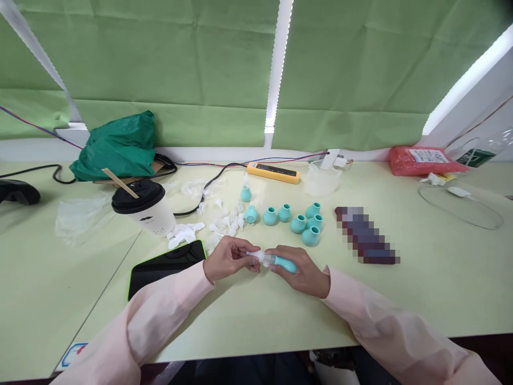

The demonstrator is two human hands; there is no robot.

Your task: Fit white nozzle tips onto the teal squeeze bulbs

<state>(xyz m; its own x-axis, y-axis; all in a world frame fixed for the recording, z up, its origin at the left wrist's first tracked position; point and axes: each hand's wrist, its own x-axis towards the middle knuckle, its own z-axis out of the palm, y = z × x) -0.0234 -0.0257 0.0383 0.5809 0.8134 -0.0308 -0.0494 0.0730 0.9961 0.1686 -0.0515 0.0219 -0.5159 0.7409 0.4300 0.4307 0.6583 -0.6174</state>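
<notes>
- Between the two hands, just above the near part of the desk, is the piece in hand: an aqua bulb joined end to end with a clear collar and a white tip.
- From where I stand, the left hand has its fingers pinched narrow on the white tip, and the right hand has its fingers curled round the aqua bulb.
- If the two grips pull out of line, the collar could tilt and sit crooked; I can't tell from here how firmly it is seated.
- Squeezing the soft-looking bulb too hard might buckle its neck and pop the clear part loose.
- Small white parts lie loosely heaped just beyond the left hand, so a careless knuckle could scatter them.
- Past the right hand, open-necked bulbs stand close together; one nudge might topple or roll several.
- Behind the left forearm, the paper cup stands near the dark-screened device; a sleeve catching it could mean a spill.
</notes>
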